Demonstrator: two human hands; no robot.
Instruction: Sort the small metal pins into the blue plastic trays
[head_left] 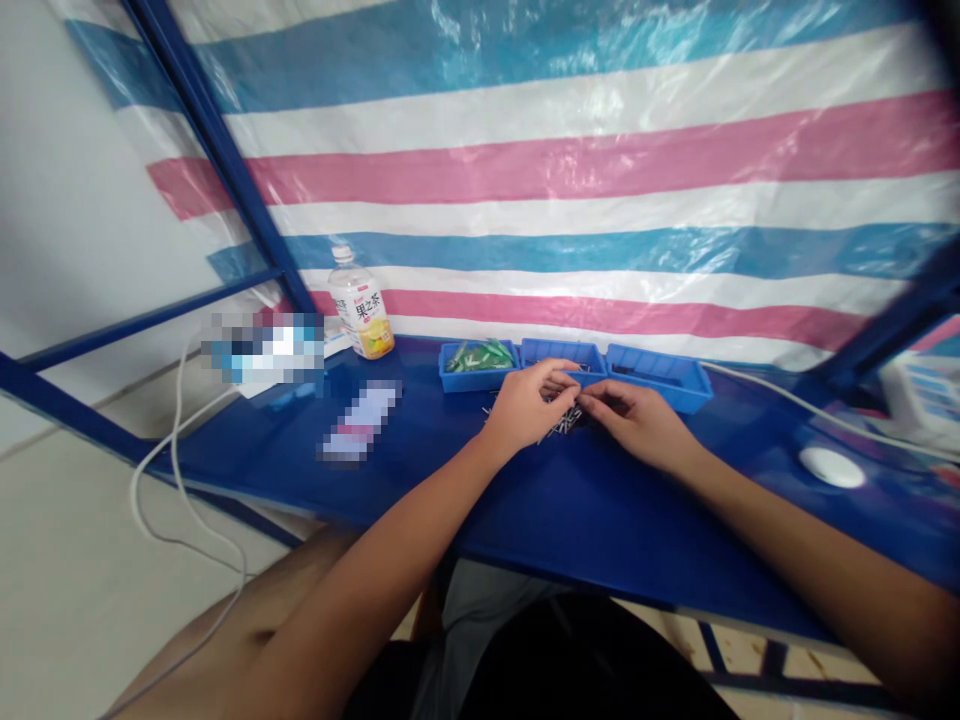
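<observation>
My left hand (529, 402) and my right hand (637, 420) meet fingertip to fingertip over the blue table. Both are closed in a pinch; what is between the fingers is too small to make out. Just beneath them lies a loose pile of small thin metallic pieces (561, 424), partly covered by my left hand. Three blue plastic bins stand in a row behind. Green slender pieces (484, 354) fill the left bin (480, 381). The middle bin (551, 349) is partly hidden by my left hand. A few dark pieces show in the right bin (679, 394).
A drink bottle (364, 310) stands at the back left, near a blurred-out flat object (362, 420). At the right lie a white round object (832, 466) and a white cable (795, 398). Blue frame posts (225, 165) and a striped plastic sheet (562, 180) bound the table.
</observation>
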